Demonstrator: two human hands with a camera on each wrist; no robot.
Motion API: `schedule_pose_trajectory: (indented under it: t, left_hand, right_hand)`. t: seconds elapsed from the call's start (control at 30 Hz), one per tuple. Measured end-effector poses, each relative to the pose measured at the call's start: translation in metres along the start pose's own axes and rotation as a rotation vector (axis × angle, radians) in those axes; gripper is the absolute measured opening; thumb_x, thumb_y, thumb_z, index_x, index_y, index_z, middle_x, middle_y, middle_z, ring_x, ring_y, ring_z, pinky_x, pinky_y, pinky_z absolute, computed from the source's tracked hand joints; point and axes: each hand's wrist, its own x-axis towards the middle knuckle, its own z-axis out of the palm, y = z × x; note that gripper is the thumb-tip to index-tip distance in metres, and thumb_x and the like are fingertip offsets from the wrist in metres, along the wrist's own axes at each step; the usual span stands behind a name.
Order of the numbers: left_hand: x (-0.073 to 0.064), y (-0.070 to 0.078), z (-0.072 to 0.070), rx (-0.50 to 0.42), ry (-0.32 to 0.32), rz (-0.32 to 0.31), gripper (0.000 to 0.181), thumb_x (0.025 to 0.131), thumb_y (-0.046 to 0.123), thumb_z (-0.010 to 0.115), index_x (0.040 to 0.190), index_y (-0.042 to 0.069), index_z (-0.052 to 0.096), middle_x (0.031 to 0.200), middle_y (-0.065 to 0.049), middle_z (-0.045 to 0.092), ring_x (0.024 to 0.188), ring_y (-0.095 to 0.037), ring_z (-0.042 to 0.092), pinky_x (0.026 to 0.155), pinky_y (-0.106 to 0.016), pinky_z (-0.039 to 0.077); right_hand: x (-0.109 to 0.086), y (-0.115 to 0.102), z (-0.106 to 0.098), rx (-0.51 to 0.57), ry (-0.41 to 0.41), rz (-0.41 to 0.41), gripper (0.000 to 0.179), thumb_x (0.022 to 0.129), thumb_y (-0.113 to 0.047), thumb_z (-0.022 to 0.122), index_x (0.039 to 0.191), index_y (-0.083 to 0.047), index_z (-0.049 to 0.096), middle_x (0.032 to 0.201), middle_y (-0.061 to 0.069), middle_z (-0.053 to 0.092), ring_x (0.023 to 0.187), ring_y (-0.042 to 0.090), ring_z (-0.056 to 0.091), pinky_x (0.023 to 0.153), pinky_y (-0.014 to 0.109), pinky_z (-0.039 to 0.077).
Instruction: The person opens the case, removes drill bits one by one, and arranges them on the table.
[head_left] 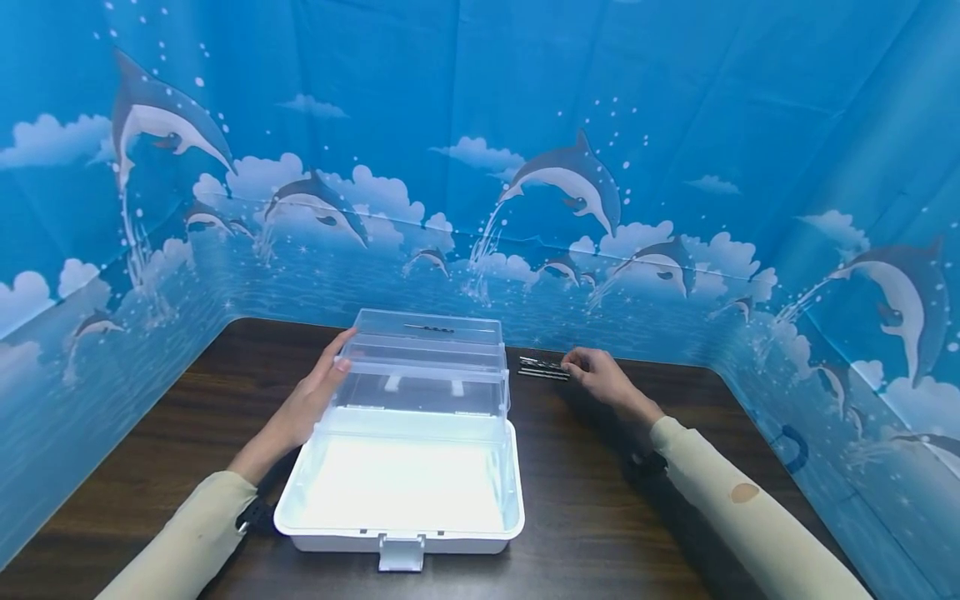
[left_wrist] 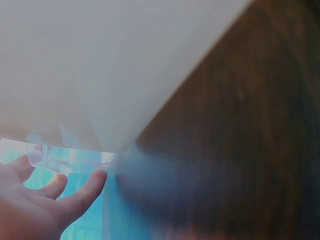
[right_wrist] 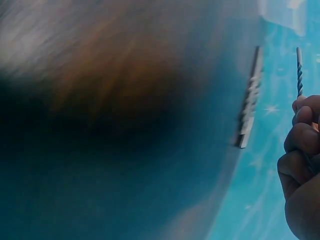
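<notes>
A white box [head_left: 399, 542] stands on the table with its clear lid [head_left: 427, 392] raised and leaning back. My left hand [head_left: 318, 392] rests at the lid's left edge; in the left wrist view its fingers [left_wrist: 85, 197] are extended and spread by the clear plastic. One thin drill bit [head_left: 429, 327] shows within the top section of the lid. Beyond the box on the right, my right hand [head_left: 600, 375] pinches a twist drill bit [right_wrist: 299, 75], its shank pointing up in the right wrist view. More drill bits [head_left: 542, 367] lie side by side near that hand.
The dark wooden table [head_left: 592, 517] ends at the back against a blue dolphin-print curtain [head_left: 465, 200], which also runs along both sides. A latch [head_left: 401, 554] hangs from the box's front.
</notes>
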Motion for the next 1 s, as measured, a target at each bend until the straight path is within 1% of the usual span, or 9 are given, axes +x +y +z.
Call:
schedule_pose_trajectory:
  t: [0.17,0.23,0.3,0.43,0.5,0.63,0.7,1.0]
  left_hand:
    - [0.0,0.001,0.0,0.008,-0.002,-0.003,0.056,0.112,0.035,0.03,0.164,0.036,0.008,0.169,-0.011,0.003,0.147,-0.054,0.014,0.099,-0.084,0.015]
    - [0.0,0.001,0.001,0.003,-0.005,-0.005,0.057,0.112,0.035,0.03,0.164,0.036,0.008,0.169,-0.012,0.004,0.146,-0.054,0.014,0.099,-0.084,0.015]
    - [0.0,0.001,0.001,0.0,-0.006,-0.004,0.057,0.112,0.035,0.03,0.164,0.035,0.008,0.169,-0.013,0.005,0.146,-0.054,0.015,0.099,-0.084,0.016]
    - [0.0,0.001,0.001,-0.006,-0.005,0.0,0.057,0.112,0.035,0.03,0.165,0.034,0.008,0.168,-0.015,0.007,0.146,-0.053,0.016,0.099,-0.084,0.015]
    - [-0.001,0.001,0.001,-0.01,-0.004,-0.001,0.057,0.112,0.035,0.03,0.165,0.034,0.008,0.168,-0.016,0.009,0.146,-0.052,0.017,0.1,-0.083,0.015]
    - [-0.001,0.001,0.001,-0.011,-0.005,-0.004,0.057,0.112,0.034,0.03,0.165,0.033,0.008,0.168,-0.015,0.007,0.147,-0.052,0.016,0.099,-0.083,0.015]
    - [0.0,0.001,0.002,-0.005,-0.005,-0.002,0.057,0.112,0.034,0.03,0.165,0.033,0.008,0.168,-0.015,0.006,0.147,-0.052,0.016,0.099,-0.084,0.016]
    - [0.0,0.001,0.0,0.005,-0.005,-0.002,0.057,0.112,0.035,0.031,0.164,0.036,0.008,0.169,-0.013,0.006,0.146,-0.052,0.017,0.098,-0.085,0.016]
  right_hand:
    - [-0.003,0.012,0.008,-0.043,-0.041,-0.033,0.012,0.104,-0.014,0.062,0.104,-0.006,0.071,0.088,0.004,0.064,0.073,0.02,0.052,0.065,0.037,0.044]
    - [-0.003,0.016,0.011,-0.061,-0.05,-0.053,0.011,0.103,-0.013,0.063,0.102,-0.006,0.071,0.087,0.002,0.064,0.073,0.019,0.053,0.065,0.037,0.045]
    - [-0.002,0.018,0.012,-0.07,-0.053,-0.056,0.01,0.103,-0.011,0.063,0.101,-0.006,0.071,0.087,0.001,0.064,0.073,0.018,0.054,0.066,0.037,0.046]
    - [0.0,0.019,0.015,-0.09,-0.057,-0.046,0.009,0.102,-0.012,0.064,0.099,-0.008,0.071,0.086,-0.002,0.065,0.074,0.016,0.055,0.068,0.036,0.046]
    - [0.001,0.019,0.016,-0.106,-0.062,-0.035,0.008,0.102,-0.012,0.066,0.098,-0.009,0.072,0.083,-0.002,0.064,0.072,0.016,0.054,0.066,0.036,0.046]
    - [0.001,0.019,0.019,-0.126,-0.066,-0.001,0.007,0.1,-0.013,0.068,0.095,-0.011,0.072,0.075,-0.002,0.061,0.064,0.016,0.052,0.058,0.035,0.044]
    - [0.001,0.019,0.02,-0.133,-0.062,0.007,0.006,0.1,-0.014,0.069,0.094,-0.011,0.072,0.073,-0.002,0.06,0.062,0.015,0.052,0.057,0.034,0.044]
    - [0.0,0.017,0.02,-0.103,-0.053,0.042,0.006,0.099,-0.013,0.07,0.095,-0.009,0.072,0.073,0.0,0.061,0.064,0.016,0.054,0.057,0.034,0.046]
